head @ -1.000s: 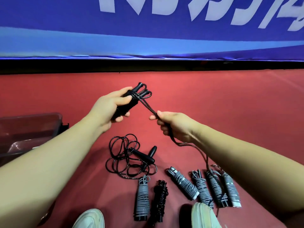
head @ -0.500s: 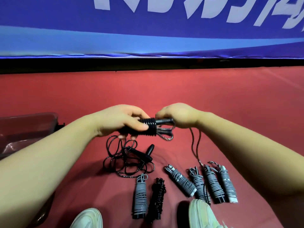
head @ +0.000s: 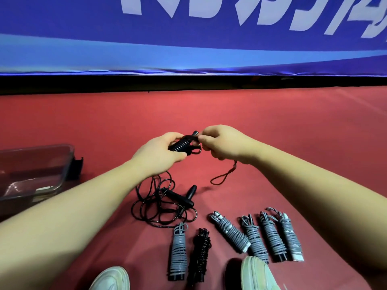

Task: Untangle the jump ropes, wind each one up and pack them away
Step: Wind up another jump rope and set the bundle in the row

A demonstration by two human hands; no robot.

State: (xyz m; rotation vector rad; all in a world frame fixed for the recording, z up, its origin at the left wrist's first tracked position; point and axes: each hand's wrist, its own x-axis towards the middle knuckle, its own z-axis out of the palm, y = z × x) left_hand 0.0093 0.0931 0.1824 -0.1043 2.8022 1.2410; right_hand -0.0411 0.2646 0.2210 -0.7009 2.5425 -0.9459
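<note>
Left hand: the left hand (head: 159, 158) is curled tight around the black jump rope (head: 181, 145), thumb underneath, fingers (head: 174, 136) over the top of the paired handles, coils of cord showing between them.
Right hand: the right hand (head: 225, 144) is pinched closed on the rope right at the tips of the handles, knuckles almost touching the left hand's.
Rope in hand: held up off the floor between both hands, cord wound in neat rings round the handles, small loops poking out just below the right thumb.
Free end: a short loop of cord (head: 223, 177) dangles from under the right hand and hangs below the right wrist.
Loose rope: below the left hand, a black rope lies unwound (head: 163, 206), its cord in a sprawl of loops and its two handles crossed on top.
Wound bundles: nearer the person than both hands, a row on the floor: a grey bundle (head: 178, 251) beside a black bundle (head: 200, 254), and under the right forearm four more grey bundles (head: 259, 236) close side by side.
Box: a clear plastic box (head: 62, 164) sits well out to the left of the left forearm.
Floor: red floor (head: 272, 122) under it all, a blue banner (head: 188, 38) beyond the hands.
Shoes: two pale shoes (head: 257, 275) at the bottom edge, the right one touching the grey row.
</note>
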